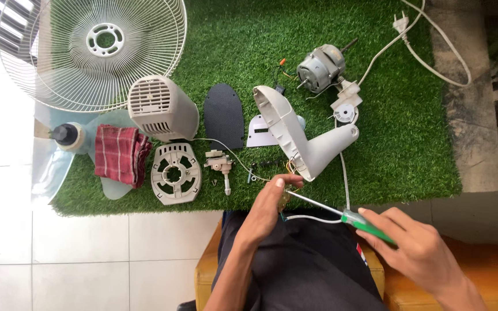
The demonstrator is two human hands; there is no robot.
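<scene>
My right hand [413, 245] grips a green-handled screwdriver [370, 226], its metal shaft pointing left to a small part with wires held in my left hand [272, 201]. The tip meets that part just below the open end of a white fan neck housing [295, 129], which lies on the green turf mat [410, 150]. A white cable [312, 218] runs from the small part across my lap. Both hands hover over my dark trousers at the mat's near edge.
Spread on the mat are a wire fan grille [96, 52], a grey motor cover [159, 106], a round vented plate [174, 173], a red checked cloth [121, 154], a black oval panel [224, 115], a motor [320, 68], a small gear mechanism [220, 164], a clear fan blade [50, 167], and a plug with cord [402, 23].
</scene>
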